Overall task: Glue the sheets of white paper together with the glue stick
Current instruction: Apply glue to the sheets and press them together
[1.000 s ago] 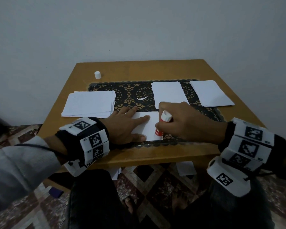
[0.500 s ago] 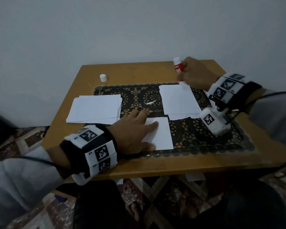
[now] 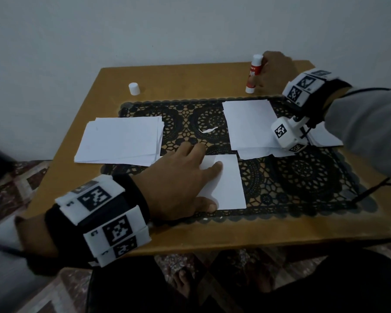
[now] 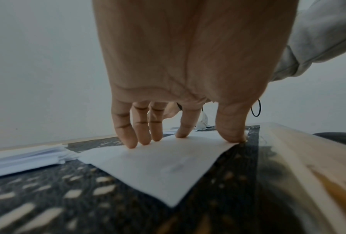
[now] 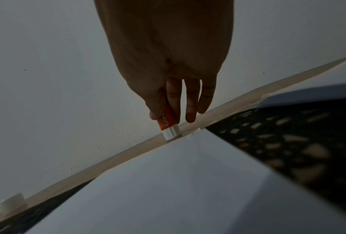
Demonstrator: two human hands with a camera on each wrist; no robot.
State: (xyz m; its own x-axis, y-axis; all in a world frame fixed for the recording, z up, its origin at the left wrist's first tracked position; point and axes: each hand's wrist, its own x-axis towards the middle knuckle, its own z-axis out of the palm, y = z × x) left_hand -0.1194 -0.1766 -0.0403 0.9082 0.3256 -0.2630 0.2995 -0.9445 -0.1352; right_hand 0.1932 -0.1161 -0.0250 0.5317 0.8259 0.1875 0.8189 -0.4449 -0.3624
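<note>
Right now my left hand [image 3: 181, 177] lies flat with straight fingers [image 4: 126, 134] pressing the small sheet [image 3: 226, 184] onto the black lace mat [image 3: 303, 172]. My right hand [image 3: 275, 71] pinches the glue stick [image 3: 253, 73] between thumb and fingers, standing it upright on the wooden table [image 3: 190, 80] near the far edge, beyond another sheet [image 3: 248, 123]. Its white cap [image 3: 134, 88] stands well apart, and a paper stack [image 3: 120, 138] lies just beside my left hand.

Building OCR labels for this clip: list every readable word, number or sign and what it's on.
"3": on a side of the left wristband's white marker block, beside a black-and-white square tag.
Two more small marks on that block: too small to read.
Dark print on the glue stick's red label, held by the right hand: blurred, unreadable in every view.
Paper sheets: no print visible.
</note>
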